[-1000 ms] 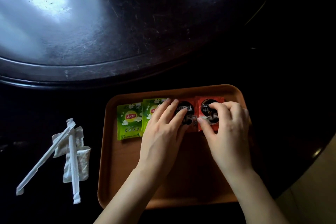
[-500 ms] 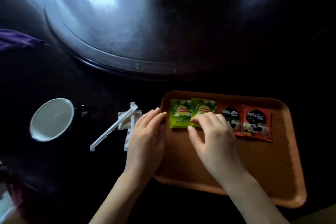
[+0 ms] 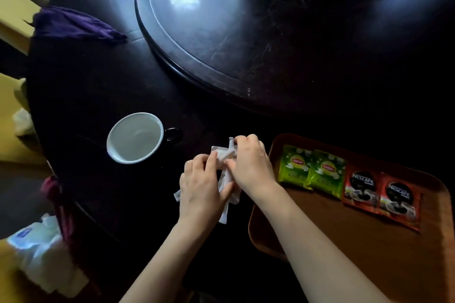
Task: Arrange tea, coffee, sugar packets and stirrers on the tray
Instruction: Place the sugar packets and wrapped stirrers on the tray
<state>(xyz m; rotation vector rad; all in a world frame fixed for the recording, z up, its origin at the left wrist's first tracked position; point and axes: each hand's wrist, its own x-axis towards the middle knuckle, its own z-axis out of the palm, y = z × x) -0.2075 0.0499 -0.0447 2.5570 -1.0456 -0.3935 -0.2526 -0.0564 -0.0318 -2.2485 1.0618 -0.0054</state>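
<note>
An orange-brown tray (image 3: 344,241) lies at the right on the dark table. In a row along its far side sit two green Lipton tea packets (image 3: 311,171) and two red Nescafe coffee packets (image 3: 380,195). Left of the tray lies a pile of white sugar packets and paper-wrapped stirrers (image 3: 227,155). Both hands are on this pile. My left hand (image 3: 204,184) pinches the white packets from the left. My right hand (image 3: 251,162) grips the stirrers and packets from the right. Most of the pile is hidden under the hands.
A white-lined dark cup (image 3: 135,138) stands left of the pile. A large round turntable (image 3: 270,27) fills the table's middle. A purple cloth (image 3: 73,24) lies at the far left edge. A plastic-wrapped pack (image 3: 37,248) sits off the table at bottom left.
Both hands left the tray and moved left onto the white pile, closing on it. The view swung left, so the tray now sits at the right.
</note>
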